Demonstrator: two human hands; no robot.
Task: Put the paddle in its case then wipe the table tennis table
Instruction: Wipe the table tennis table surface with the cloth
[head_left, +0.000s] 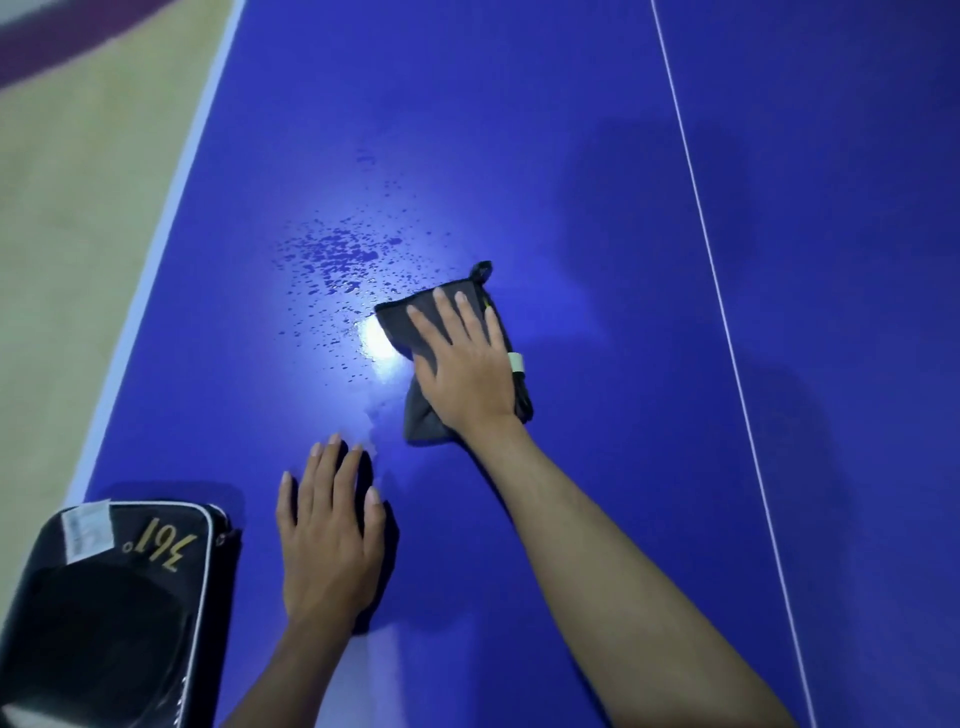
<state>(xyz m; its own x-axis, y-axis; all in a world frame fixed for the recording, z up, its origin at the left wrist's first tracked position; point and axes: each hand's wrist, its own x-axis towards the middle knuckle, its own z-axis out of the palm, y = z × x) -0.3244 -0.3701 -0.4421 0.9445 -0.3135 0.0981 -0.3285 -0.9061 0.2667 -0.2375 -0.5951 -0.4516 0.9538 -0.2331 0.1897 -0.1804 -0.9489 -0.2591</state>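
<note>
Fingers spread flat, the right hand (462, 358) presses a grey cloth (447, 353) to the blue table (597, 156) just right of scattered droplets (343, 254), arm outstretched; the left hand (327, 535), fingers splayed, braces palm-down nearer. The case (104, 608) lies shut at near left, paddle apparently inside, so wiping looks barely begun

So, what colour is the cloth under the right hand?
Dark grey cloth, with a small loop at one corner; seen in the head view.
</note>
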